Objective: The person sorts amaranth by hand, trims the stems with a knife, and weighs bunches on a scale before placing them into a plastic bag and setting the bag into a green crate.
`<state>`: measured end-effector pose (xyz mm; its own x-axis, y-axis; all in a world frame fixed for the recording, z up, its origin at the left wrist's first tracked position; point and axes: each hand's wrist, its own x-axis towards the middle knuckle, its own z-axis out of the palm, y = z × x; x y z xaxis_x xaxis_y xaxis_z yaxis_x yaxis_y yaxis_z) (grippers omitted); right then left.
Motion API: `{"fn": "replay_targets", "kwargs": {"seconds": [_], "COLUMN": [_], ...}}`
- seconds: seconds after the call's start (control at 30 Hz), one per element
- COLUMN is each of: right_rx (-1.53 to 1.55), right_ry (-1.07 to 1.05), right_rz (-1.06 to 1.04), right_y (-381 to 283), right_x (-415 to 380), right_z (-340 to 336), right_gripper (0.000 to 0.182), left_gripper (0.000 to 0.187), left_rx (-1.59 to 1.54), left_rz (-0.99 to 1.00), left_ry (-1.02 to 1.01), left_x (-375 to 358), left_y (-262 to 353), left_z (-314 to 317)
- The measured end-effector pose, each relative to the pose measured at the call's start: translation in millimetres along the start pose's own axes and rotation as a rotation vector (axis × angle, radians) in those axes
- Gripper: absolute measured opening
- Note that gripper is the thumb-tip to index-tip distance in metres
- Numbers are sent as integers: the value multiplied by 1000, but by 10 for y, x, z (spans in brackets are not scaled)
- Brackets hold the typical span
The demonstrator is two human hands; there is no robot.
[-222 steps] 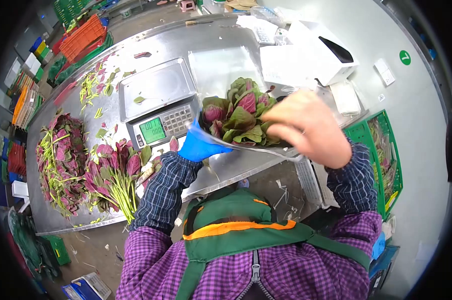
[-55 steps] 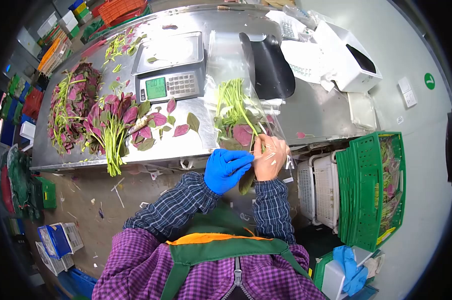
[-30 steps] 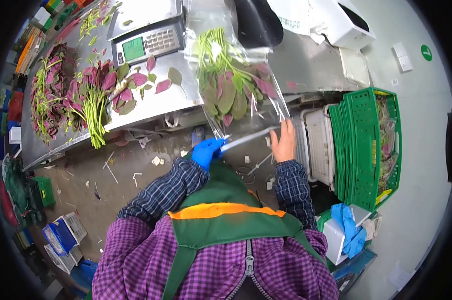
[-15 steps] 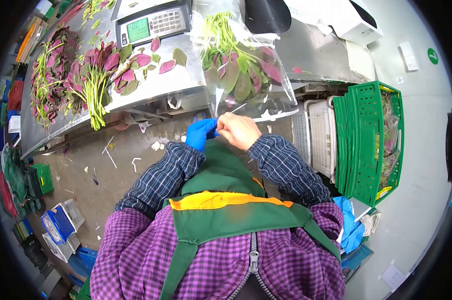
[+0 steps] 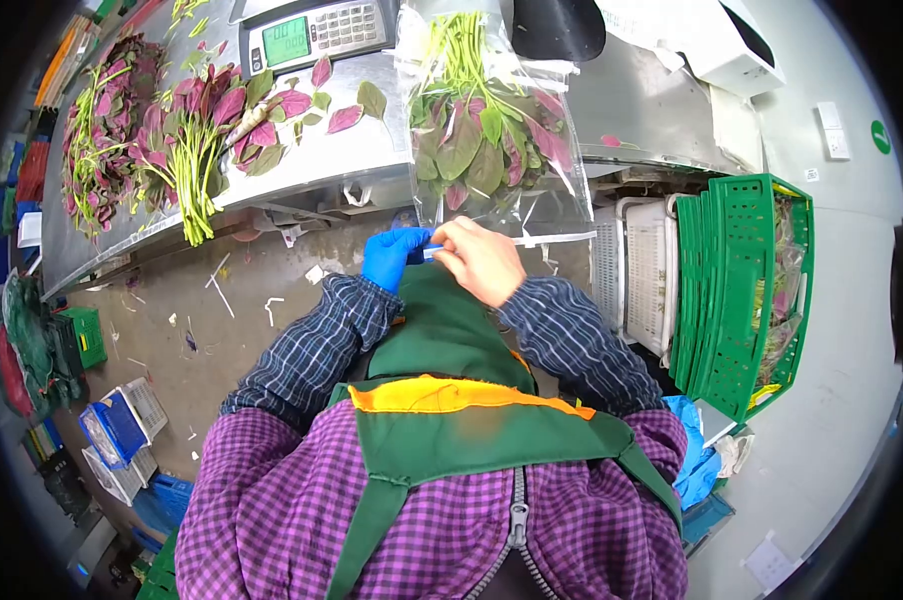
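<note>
A clear plastic bag lies over the table's front edge, with a bunch of red-green leafy stems inside and its white-edged end hanging toward me. My left hand, in a blue glove, pinches the near left corner of that end. Bare and close beside it, my right hand has its fingers bent onto the same edge, thumb and fingertips together. Loose leafy bunches rest on the table to the left.
A scale stands at the table's back, near loose leaves. Green crates and white baskets stand at the right. Blue and white crates are on the floor at lower left.
The bag's near edge now lies flatter and straighter between my hands. Both hands remain together at its corner. The view has shifted slightly.
</note>
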<state>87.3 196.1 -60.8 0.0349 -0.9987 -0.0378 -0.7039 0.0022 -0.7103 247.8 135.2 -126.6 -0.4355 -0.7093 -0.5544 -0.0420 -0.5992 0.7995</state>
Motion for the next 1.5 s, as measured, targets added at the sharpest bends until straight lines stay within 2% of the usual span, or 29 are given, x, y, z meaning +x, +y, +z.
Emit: {"fn": "replay_targets", "kwargs": {"seconds": [0.2, 0.33, 0.37, 0.4, 0.47, 0.5, 0.57, 0.6, 0.63, 0.67, 0.73, 0.8, 0.83, 0.87, 0.93, 0.97, 1.0, 1.07, 1.1, 1.13, 1.17, 1.2, 1.3, 1.33, 1.37, 1.4, 1.43, 1.47, 1.5], "right_rx": [-55, -231, -369, -382, -699, -437, -497, -362, -302, -401, -535, -586, -599, -597, -284, -241, -242, 256, 480, 483, 583, 682, 592, 583, 459, 407, 184, -38, -177], "right_ry": [-156, -253, -363, -672, -1131, -1519, -1002, -526, -60, 197, 295, 208, 141, 145, 105, 205, 205, 380, 486, 483, 440, 394, 303, 251, 441, 528, 538, 540, 403], "right_rz": [-159, -223, -154, 31, 44, 181, 299, 396, 249, 121, -40, -360, -432, -440, -305, -264, -268, 201, 203, 201, 342, 486, 564, 586, 447, 463, 308, 153, 74], "right_y": [78, 362, 572, 897, 1101, 980, 1081, 1182, 1305, 1252, 1151, 1324, 1333, 1395, 1455, 1478, 1481, 1533, 1524, 1553, 1595, 1632, 1704, 1655, 1582, 1414, 1239, 1090, 975], "right_x": [120, -544, -901, -1371, -2272, -2113, -1792, -1588, -1395, -1043, -548, -254, -186, -148, -98, -119, -133, -142, -73, -35, -7, 7, -9, -15, -72, -116, -172, -217, -211], "right_z": [-24, -252, -232, -127, -100, -322, -578, -691, -768, -886, -1012, -971, -992, -973, -943, -940, -906, -809, -764, -723, -672, -618, -545, -563, -589, -700, -822, -911, -941], "right_gripper": [13, 10, 11, 16, 32, 30, 27, 31, 39, 47, 47, 39, 26, 26, 18, 5, 5, 12, 24, 24, 24, 25, 23, 21, 19, 25, 36, 49, 59], "left_gripper": [21, 21, 21, 21, 22, 22, 22, 24, 33, 44, 50, 43, 34, 34, 26, 18, 18, 14, 14, 18, 24, 24, 33, 33, 34, 41, 41, 51, 65], "left_rx": [-71, -145, -101, -57, -54, -42, -28, 301, 630, 958, 1034, 1188, 1144, 1151, 1104, 1012, 1013, 1006, 1008, 658, 307, 309, 488, 490, 413, 332, 331, 560, 788], "left_rz": [17, -1, 3, 9, 19, 45, 67, 330, 599, 871, 954, 1288, 1313, 1316, 1157, 1107, 1108, 1070, 1067, 694, 321, 318, 26, 24, 171, 319, 319, 527, 737], "left_ry": [61, 59, 35, 10, -37, 15, 62, 146, 227, 308, 236, -102, -147, -140, -82, -42, -39, 76, 80, 128, 167, 171, 357, 356, 366, 373, 367, 317, 260], "left_x": [6, -10, 11, 31, 16, 20, 60, 85, 126, 158, 198, 356, 412, 430, 337, 317, 362, 462, 500, 566, 633, 736, 860, 828, 760, 693, 546, 321, 219], "left_y": [17, 121, 96, 83, 78, 83, 110, 140, 193, 255, 412, 404, 398, 387, 435, 436, 426, 352, 346, 351, 361, 302, 297, 275, 240, 205, 272, 448, 560], "left_z": [-40, -54, -124, -193, -314, -356, -393, -400, -394, -374, -287, -379, -409, -464, -488, -489, -518, -601, -604, -604, -605, -632, -641, -691, -779, -818, -772, -699, -658]}}
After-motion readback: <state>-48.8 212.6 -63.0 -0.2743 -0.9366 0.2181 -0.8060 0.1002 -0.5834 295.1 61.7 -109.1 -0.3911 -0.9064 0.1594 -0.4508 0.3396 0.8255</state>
